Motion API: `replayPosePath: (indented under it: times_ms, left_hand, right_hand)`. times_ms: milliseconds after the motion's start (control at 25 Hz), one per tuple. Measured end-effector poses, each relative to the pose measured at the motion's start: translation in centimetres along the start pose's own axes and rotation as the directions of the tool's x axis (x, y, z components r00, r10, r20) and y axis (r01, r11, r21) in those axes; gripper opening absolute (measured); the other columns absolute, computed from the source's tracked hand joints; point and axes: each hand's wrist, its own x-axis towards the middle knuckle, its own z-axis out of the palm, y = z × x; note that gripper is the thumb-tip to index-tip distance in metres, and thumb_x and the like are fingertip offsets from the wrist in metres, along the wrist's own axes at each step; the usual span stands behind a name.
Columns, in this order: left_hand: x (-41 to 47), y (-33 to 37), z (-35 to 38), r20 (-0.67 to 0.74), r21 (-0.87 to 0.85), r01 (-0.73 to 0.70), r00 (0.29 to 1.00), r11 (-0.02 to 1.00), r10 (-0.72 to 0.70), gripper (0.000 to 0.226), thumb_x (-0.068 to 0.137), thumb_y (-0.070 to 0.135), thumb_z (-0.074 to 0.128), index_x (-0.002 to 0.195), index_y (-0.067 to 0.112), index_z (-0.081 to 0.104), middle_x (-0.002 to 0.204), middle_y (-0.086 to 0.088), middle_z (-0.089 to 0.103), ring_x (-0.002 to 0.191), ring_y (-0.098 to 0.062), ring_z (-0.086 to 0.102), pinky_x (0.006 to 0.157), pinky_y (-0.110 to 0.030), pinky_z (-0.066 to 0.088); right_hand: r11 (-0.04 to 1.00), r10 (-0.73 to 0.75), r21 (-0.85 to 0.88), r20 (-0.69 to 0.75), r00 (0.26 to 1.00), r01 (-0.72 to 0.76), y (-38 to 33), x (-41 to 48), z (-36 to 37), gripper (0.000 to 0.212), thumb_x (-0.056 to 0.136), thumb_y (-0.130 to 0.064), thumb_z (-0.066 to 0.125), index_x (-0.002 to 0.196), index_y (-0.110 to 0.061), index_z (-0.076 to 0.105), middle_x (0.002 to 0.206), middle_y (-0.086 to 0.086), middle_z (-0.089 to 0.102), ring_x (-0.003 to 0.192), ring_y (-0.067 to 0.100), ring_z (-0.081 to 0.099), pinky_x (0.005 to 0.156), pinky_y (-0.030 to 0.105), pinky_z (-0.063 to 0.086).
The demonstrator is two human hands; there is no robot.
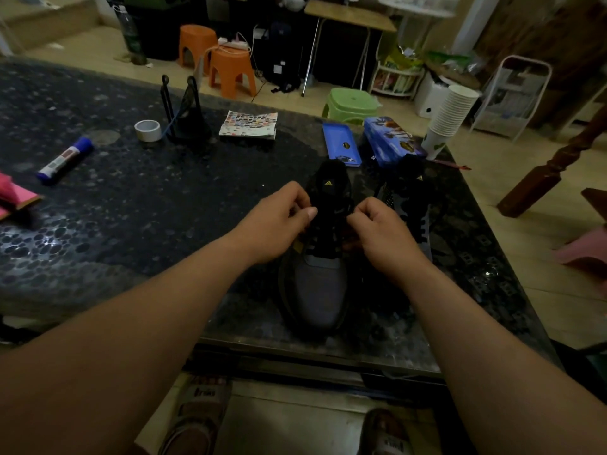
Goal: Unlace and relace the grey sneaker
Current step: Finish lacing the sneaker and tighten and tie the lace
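A grey sneaker (320, 290) with a black tongue and dark laces stands on the dark table (164, 218), its toe toward me. My left hand (279, 221) hovers over the left side of the lacing, thumb and fingers pinched together on the black lace (331, 221). Over the right side, my right hand (381, 234) has its fingers curled around the lace. The lace itself is dark and hard to make out between the hands. A second sneaker (410, 205) lies just to the right.
At the table's back stand a blue tin case (392, 141) with its lid (341, 144), a stack of paper cups (450, 118), a booklet (249, 124), a tape roll (148, 129), a black stand (185, 110) and a glue stick (64, 160). Stools crowd the floor beyond.
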Motion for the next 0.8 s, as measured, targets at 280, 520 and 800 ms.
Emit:
replayPosePath:
  times_ms: [280, 520, 800]
  left_hand:
    - [0.0, -0.4, 0.5, 0.055, -0.200, 0.039, 0.998, 0.979, -0.028, 0.011, 0.100, 0.017, 0.065, 0.091, 0.018, 0.059, 0.080, -0.001, 0.062, 0.075, -0.009, 0.058, 0.074, -0.036, 0.053]
    - [-0.2, 0.1, 0.0, -0.030, -0.130, 0.032, 0.999, 0.991, -0.036, 0.013, 0.103, 0.016, 0.055, 0.092, 0.022, 0.051, 0.082, -0.002, 0.071, 0.077, -0.019, 0.072, 0.076, -0.050, 0.061]
    - [-2.0, 0.6, -0.1, 0.122, 0.230, -0.246, 0.967, 0.942, 0.223, 0.008, 0.094, 0.019, 0.065, 0.087, 0.018, 0.060, 0.094, 0.002, 0.055, 0.083, -0.014, 0.055, 0.077, -0.032, 0.047]
  right_hand:
    - [0.997, -0.067, 0.053, 0.059, 0.996, 0.064, 0.7, -0.3, 0.1, 0.018, 0.095, -0.028, 0.071, 0.091, -0.011, 0.066, 0.073, -0.002, 0.062, 0.068, 0.012, 0.058, 0.068, 0.036, 0.048]
    - [0.995, -0.018, 0.102, 0.043, 0.999, 0.013, 0.4, -0.2, 0.6, 0.012, 0.096, -0.018, 0.067, 0.093, -0.007, 0.064, 0.077, 0.007, 0.063, 0.069, 0.018, 0.057, 0.066, 0.038, 0.048]
    - [0.777, -0.471, -0.438, 0.071, 0.879, 0.451, 1.3, -2.2, 0.1, 0.012, 0.092, -0.018, 0.064, 0.084, -0.015, 0.057, 0.081, -0.002, 0.052, 0.073, 0.008, 0.049, 0.065, 0.020, 0.037]
